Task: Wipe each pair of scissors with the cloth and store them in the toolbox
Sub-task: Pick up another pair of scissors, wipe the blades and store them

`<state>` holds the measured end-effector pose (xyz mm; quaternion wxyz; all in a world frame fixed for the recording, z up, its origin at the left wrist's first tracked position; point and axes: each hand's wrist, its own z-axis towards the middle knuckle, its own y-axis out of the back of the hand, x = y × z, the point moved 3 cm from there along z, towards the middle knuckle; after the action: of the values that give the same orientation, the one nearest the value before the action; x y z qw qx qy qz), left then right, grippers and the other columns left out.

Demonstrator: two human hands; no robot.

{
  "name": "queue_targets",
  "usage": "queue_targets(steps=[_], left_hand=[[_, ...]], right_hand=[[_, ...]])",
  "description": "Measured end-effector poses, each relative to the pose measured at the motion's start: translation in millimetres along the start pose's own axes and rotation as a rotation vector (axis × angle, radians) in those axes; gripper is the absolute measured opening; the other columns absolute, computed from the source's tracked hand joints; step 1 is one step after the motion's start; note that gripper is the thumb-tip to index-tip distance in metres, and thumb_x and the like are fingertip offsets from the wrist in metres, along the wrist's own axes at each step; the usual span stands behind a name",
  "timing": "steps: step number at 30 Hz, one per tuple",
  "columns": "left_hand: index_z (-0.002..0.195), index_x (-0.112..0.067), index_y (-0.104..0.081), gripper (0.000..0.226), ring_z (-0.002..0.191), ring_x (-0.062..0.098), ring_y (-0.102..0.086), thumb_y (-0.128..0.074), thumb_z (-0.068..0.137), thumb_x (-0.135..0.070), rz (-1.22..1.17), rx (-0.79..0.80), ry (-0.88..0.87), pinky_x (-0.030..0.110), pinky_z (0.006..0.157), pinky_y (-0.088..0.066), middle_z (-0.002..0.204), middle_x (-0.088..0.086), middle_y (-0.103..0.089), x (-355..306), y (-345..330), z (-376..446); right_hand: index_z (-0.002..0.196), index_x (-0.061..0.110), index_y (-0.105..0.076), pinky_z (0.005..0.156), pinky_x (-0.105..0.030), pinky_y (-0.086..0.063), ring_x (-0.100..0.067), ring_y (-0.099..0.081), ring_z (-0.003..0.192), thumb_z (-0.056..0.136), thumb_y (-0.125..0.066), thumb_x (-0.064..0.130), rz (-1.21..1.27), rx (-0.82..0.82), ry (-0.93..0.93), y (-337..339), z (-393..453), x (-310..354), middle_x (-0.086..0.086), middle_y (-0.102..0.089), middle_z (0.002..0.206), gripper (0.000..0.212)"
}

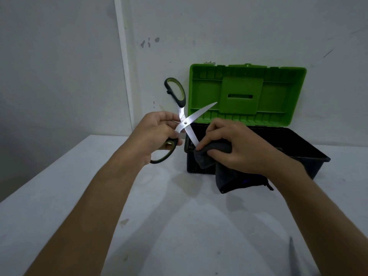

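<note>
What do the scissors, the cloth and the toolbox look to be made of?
Scissors: bright, reflective blades, likely polished steel; matte black and green handles, probably plastic or rubber.
Cloth: dark grey, soft, drooping folds, likely microfibre or knit fabric.
Toolbox: moulded ribs, slightly glossy, apparently plastic.

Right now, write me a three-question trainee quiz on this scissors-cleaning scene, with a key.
1. True or false: the toolbox lid is shut.
2. Which hand holds the cloth? A) left hand B) right hand C) neither
3. Fill in: the scissors blades are spread ____, with the tip of one blade in the cloth.

Key
1. False; the green lid stands open against the wall.
2. B; the left hand grips the scissors near the pivot and lower handle.
3. Open.
</note>
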<state>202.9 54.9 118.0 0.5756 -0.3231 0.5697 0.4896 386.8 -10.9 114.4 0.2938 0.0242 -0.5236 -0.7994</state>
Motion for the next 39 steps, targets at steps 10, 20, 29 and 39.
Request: queue_targets(steps=[10, 20, 29, 39], left_hand=[[0.102, -0.009, -0.065, 0.032, 0.056, 0.015, -0.067, -0.053, 0.085, 0.015, 0.139, 0.030, -0.073, 0.023, 0.054, -0.056, 0.086, 0.007, -0.073, -6, 1, -2], [0.105, -0.008, -0.065, 0.029, 0.058, 0.014, -0.069, -0.057, 0.085, 0.012, 0.223, 0.053, -0.113, 0.022, 0.056, -0.056, 0.091, 0.008, -0.072, -6, -1, -5], [0.099, -0.011, -0.068, 0.032, 0.059, 0.017, -0.070, -0.055, 0.084, 0.015, 0.179, 0.041, -0.056, 0.035, 0.071, -0.060, 0.076, -0.001, -0.076, -6, 11, -4], [0.103, -0.011, -0.064, 0.034, 0.057, 0.015, -0.069, -0.051, 0.084, 0.013, 0.263, -0.030, -0.122, 0.034, 0.067, -0.058, 0.080, 0.000, -0.073, -6, 3, -3]], right_hand=[[0.094, 0.018, -0.078, 0.075, -0.033, -0.055, -0.012, -0.068, 0.085, 0.078, -0.080, 0.014, -0.048, -0.264, 0.108, -9, 4, 3, 0.005, -0.074, 0.092, 0.017], [0.099, 0.017, -0.079, 0.079, -0.037, -0.057, -0.013, -0.069, 0.091, 0.079, -0.081, 0.010, -0.047, -0.354, 0.116, 10, 5, 7, 0.003, -0.074, 0.099, 0.022], [0.098, 0.031, -0.080, 0.077, -0.042, -0.055, -0.012, -0.064, 0.095, 0.081, -0.078, 0.020, -0.143, -0.158, 0.141, -16, 6, 8, 0.016, -0.074, 0.103, 0.020], [0.095, 0.023, -0.079, 0.081, -0.039, -0.055, -0.010, -0.067, 0.095, 0.077, -0.079, 0.010, 0.040, -0.207, 0.109, -6, 4, 3, 0.009, -0.072, 0.098, 0.022]])
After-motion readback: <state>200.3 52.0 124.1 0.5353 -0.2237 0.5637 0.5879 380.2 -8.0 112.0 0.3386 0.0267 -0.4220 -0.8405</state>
